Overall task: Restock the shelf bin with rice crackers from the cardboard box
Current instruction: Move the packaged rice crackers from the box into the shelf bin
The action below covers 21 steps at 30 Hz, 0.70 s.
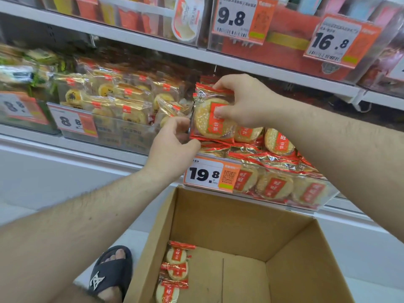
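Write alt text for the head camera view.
Both hands, left hand and right hand, hold a stack of red-wrapped round rice crackers upright over the clear plastic shelf bin. Below, the brown cardboard box holds a few packs.

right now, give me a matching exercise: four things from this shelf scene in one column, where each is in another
1 held pack
2 box
3 19.8 tag
4 sandal

a on a foot, left of the box
b on the bin front
c on the floor below the bin
d between both hands above the bin

Pairs: 1-d, 2-c, 3-b, 4-a
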### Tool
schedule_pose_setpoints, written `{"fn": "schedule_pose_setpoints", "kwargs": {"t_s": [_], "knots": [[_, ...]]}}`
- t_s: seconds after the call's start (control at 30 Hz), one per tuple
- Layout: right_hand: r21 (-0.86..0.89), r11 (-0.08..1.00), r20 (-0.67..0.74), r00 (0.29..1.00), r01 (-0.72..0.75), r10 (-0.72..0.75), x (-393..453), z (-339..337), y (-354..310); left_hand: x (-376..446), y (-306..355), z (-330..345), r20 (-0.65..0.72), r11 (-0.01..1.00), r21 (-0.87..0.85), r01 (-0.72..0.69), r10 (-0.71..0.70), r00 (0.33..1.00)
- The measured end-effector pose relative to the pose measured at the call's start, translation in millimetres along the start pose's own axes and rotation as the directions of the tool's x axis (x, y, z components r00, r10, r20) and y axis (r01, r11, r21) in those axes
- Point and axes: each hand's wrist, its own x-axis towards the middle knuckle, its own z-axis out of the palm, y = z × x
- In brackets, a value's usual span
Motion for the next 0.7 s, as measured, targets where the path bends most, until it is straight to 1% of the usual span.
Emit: {"fn": "schedule_pose_setpoints", "kwargs": {"t_s": [0.07,0.13,0.2,0.27,0.3,0.33,0.4,0.47,0.6,0.7], "knots": [[-0.019,1.000,0.030,0.999,0.018,-0.018,-3,6,2,-2,0,1,0.002,1.000,0.011,-0.023,0.023,1.000],[-0.101,0.994,0.028,0.998,0.053,-0.050,-6,14,1,-3,1,3,0.002,0.999,0.024,-0.042,0.042,0.999],[-0.229,0.969,-0.064,0.992,0.088,-0.106,-8,21,2,-4,3,4,-0.004,0.998,0.033,-0.052,0.052,0.999],[-0.362,0.929,-0.210,0.965,0.071,-0.155,-11,25,3,-5,4,4,0.003,0.998,0.039,-0.057,0.056,0.998],[-0.416,0.908,-0.266,0.947,0.058,-0.182,-12,28,5,-6,4,3,0.010,0.997,0.046,-0.062,0.062,0.998],[-0.458,0.887,-0.293,0.932,0.057,-0.211,-14,34,7,-7,4,3,0.017,0.996,0.054,-0.070,0.069,0.997],[-0.482,0.873,-0.314,0.914,0.080,-0.257,-17,46,9,-8,3,3,0.030,0.994,0.069,-0.088,0.086,0.996],[-0.463,0.880,-0.338,0.897,0.104,-0.283,-19,53,10,-9,2,3,0.037,0.992,0.075,-0.102,0.100,0.994],[-0.459,0.878,-0.286,0.914,0.134,-0.289,-19,56,10,-10,1,5,0.036,0.988,0.095,-0.123,0.120,0.992],[-0.504,0.851,-0.305,0.893,0.144,-0.332,-22,54,14,-8,-1,6,0.025,0.985,0.113,-0.130,0.128,0.991]]}}
